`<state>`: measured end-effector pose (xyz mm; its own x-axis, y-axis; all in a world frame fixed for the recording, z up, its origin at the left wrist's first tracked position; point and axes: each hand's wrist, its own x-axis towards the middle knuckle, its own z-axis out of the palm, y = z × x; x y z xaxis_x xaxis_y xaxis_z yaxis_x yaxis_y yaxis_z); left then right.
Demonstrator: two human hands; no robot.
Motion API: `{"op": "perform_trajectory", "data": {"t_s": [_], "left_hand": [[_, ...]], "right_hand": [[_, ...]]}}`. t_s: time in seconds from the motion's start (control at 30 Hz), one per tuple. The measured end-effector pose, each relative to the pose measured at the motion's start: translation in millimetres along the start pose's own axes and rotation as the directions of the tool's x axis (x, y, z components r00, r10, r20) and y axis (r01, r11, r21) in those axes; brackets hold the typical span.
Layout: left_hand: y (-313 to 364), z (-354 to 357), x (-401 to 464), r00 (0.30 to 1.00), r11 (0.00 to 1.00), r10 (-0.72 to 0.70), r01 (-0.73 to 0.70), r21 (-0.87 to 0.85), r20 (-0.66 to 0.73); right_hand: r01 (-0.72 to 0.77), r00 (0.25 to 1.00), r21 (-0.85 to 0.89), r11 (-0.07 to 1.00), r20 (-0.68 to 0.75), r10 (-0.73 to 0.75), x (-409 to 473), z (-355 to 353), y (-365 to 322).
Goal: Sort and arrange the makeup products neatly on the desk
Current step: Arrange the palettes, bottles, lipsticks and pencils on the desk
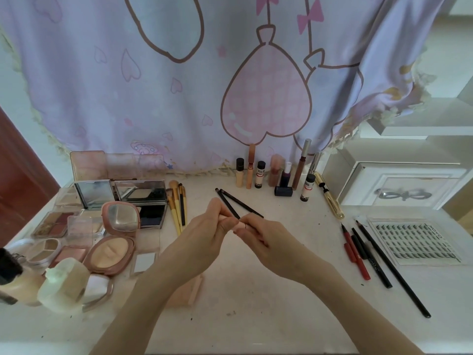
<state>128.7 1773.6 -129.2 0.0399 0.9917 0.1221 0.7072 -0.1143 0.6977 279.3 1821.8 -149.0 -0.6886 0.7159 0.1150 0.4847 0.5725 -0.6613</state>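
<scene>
Both hands meet over the middle of the white desk (256,303). My left hand (204,234) and my right hand (266,237) together grip a small pink tube (239,226), mostly hidden by the fingers. Just behind them lie two black pencils (240,203). Open compacts and palettes (112,234) crowd the left side. Yellow-handled brushes (178,206) lie beside them. Lip and concealer tubes (271,172) stand in a row at the back. A red liner and black pencils (368,254) lie on the right.
A sheet of false lashes (414,242) rests at the far right, with a white drawer unit (399,185) behind it. A gold mascara (330,198) lies near the tubes. Bottles (61,283) stand at the front left. A pink flat item (189,290) lies under my left forearm. A printed cloth (179,85) hangs behind.
</scene>
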Motion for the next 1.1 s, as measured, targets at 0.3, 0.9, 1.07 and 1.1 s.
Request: {"op": "perform_trajectory", "data": {"t_s": [0.3,0.9,1.07,1.1], "left_hand": [[-6,-3,8,0.973,0.994,-0.075,0.056,0.095,0.217],[-26,19,70,0.973,0.922,-0.232,0.220,0.317,-0.002],[-21,56,112,0.960,0.949,-0.271,0.278,0.149,-0.067],[-20,62,117,0.961,0.960,-0.269,0.272,0.067,-0.057]], "right_hand": [[0.102,0.995,-0.161,0.982,0.005,-0.103,2,-1,12],[-0.430,0.877,0.097,0.898,-0.191,0.441,6,-20,76],[-0.458,0.770,0.249,0.854,-0.368,0.521,21,-14,99],[-0.444,0.755,0.277,0.852,-0.397,0.522,23,-14,100]]}}
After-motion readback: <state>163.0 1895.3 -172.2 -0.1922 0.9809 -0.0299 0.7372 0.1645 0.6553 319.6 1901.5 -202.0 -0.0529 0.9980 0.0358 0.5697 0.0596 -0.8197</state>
